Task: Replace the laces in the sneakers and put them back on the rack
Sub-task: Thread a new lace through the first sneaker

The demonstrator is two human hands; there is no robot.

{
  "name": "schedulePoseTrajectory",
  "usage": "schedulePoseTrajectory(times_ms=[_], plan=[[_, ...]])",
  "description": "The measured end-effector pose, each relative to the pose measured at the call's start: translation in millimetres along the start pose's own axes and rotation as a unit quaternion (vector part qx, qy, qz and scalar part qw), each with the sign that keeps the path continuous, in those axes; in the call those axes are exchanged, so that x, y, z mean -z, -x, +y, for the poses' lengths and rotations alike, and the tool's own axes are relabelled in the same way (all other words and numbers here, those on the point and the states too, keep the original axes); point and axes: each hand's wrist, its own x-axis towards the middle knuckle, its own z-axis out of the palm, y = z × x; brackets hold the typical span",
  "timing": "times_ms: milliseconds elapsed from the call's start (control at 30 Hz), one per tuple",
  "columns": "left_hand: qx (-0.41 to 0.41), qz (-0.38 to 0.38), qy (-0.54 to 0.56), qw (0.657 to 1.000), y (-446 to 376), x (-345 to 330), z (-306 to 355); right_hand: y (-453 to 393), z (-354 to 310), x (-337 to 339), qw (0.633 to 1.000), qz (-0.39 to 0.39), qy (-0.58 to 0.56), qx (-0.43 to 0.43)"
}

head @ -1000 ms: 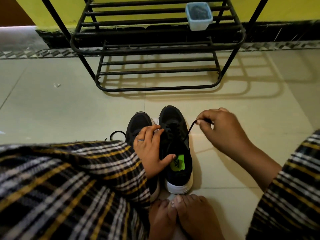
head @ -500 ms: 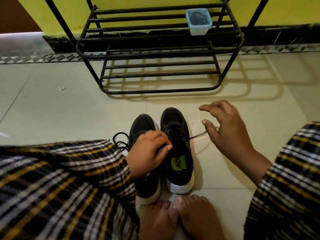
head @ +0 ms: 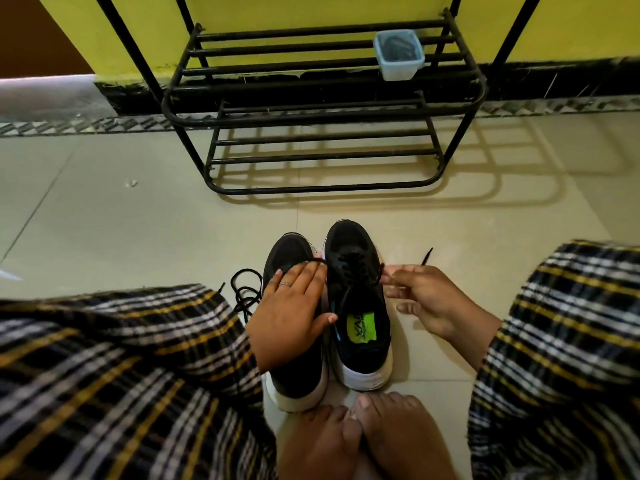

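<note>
Gleaming pale floor tiles (head: pixel 138 237) beneath black rack (head: pixel 325 109), yellow wall (head: pixel 311 8).

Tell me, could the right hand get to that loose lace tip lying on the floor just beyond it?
Probably yes. The lace tip lies on bare floor tile just past the right hand, nothing between them. That hand's fingers already pinch the lace at the right sneaker, so they'd let go first.

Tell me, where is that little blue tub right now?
The blue tub sits at the top right of the head view, on the upper shelf of the black rack against the yellow wall, well beyond the two sneakers.
</note>
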Motion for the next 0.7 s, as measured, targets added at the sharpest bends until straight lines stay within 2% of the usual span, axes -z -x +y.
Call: schedulePoseTrajectory(times_ms=[100,200,300,400,500,567,667,700], plan=[[-0.018,0.056,0.032,0.998,-3.0,6.0,0.3,2.7,-9.0,-9.7,0.994,-0.018,0.083,0.068],[-0.073,0.131,0.059,0.987,-4.8,8.6,1.3,7.1,-8.5,-22.7,0.975,-0.045,0.157,0.152],[-0.115,0.142,0.079,0.980,-9.3,7.8,0.2,10.7,-4.7,-29.6,0.945,-0.087,0.239,0.205],[-0.119,0.119,0.109,0.980,-12.5,13.0,5.9,11.0,-2.2,-30.0,0.932,-0.066,0.258,0.244],[-0.076,0.098,0.156,0.980,-15.2,13.3,10.3,13.0,-0.3,-27.4,0.922,-0.060,0.283,0.256],[-0.057,0.118,0.194,0.972,-16.0,13.9,11.0,14.7,0.0,-23.3,0.926,-0.047,0.269,0.260],[-0.062,0.171,0.190,0.965,-18.5,17.0,9.4,16.4,0.6,-19.1,0.932,-0.022,0.243,0.267],[-0.059,0.166,0.203,0.963,-19.5,17.7,9.3,15.7,1.1,-18.0,0.933,-0.014,0.236,0.272]])
